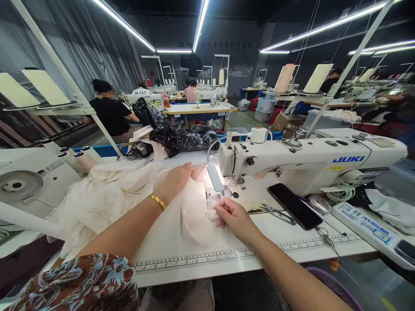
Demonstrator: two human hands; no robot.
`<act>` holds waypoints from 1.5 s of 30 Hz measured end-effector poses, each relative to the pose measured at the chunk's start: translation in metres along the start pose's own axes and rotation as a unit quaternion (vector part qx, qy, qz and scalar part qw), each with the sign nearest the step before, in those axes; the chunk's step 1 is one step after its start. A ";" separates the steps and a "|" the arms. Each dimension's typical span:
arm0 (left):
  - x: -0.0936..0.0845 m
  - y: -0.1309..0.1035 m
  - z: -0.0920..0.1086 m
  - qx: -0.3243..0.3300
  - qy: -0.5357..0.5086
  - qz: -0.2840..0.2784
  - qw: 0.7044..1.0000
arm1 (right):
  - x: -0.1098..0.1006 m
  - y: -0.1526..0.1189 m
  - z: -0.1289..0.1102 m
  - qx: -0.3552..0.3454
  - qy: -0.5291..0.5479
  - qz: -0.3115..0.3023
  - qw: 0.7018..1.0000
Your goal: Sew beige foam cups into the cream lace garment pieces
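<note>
A cream, cup-shaped piece of fabric (196,222) lies on the sewing machine bed, partly in the glow of a small lamp (214,178). My left hand (175,179), wearing a gold bracelet, is closed at the far edge of this fabric; its fingertips are partly hidden. Just in front of the needle area, my right hand (231,216) pinches the fabric's sheer right edge between thumb and fingers. The white sewing machine (301,157) stands over the work, its needle and presser foot mostly hidden by the lamp.
Loose cream lace (97,194) is heaped at the left. To the right lie thread snips (277,213), a black phone (295,205) and a boxed item (369,231). A printed ruler (194,261) runs along the front edge. Black plastic bags (175,134) sit behind; other people work farther back.
</note>
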State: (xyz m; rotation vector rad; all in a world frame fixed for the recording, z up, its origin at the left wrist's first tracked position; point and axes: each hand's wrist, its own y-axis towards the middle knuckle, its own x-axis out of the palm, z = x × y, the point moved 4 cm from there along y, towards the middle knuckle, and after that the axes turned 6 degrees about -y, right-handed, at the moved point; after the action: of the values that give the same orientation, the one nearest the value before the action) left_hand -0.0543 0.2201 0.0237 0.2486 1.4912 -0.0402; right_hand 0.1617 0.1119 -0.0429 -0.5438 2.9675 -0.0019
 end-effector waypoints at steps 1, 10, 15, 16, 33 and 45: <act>0.000 0.001 0.003 0.006 0.003 -0.013 1.000 | 0.000 0.000 -0.001 -0.001 0.001 0.002 1.000; -0.004 0.003 0.008 -0.003 -0.006 -0.025 1.000 | 0.002 0.000 -0.004 0.001 -0.001 -0.008 1.000; 0.005 0.001 0.028 0.026 -0.022 -0.009 0.999 | 0.002 -0.001 -0.002 -0.003 -0.016 -0.014 1.000; 0.007 0.001 0.029 0.026 -0.018 -0.007 0.999 | 0.002 -0.001 -0.002 -0.003 -0.016 -0.015 1.000; -0.011 -0.001 0.007 -0.046 -0.131 0.082 0.987 | 0.000 0.001 -0.002 0.004 -0.021 -0.013 1.000; -0.011 -0.125 0.031 -0.170 -0.664 -0.015 0.728 | -0.004 -0.005 0.007 0.010 0.089 -0.011 0.996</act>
State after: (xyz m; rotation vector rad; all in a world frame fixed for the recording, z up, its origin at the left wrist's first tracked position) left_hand -0.0476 0.0917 0.0195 -0.1268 0.0296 0.0324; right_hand 0.1681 0.1085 -0.0491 -0.6037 3.1300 -0.0881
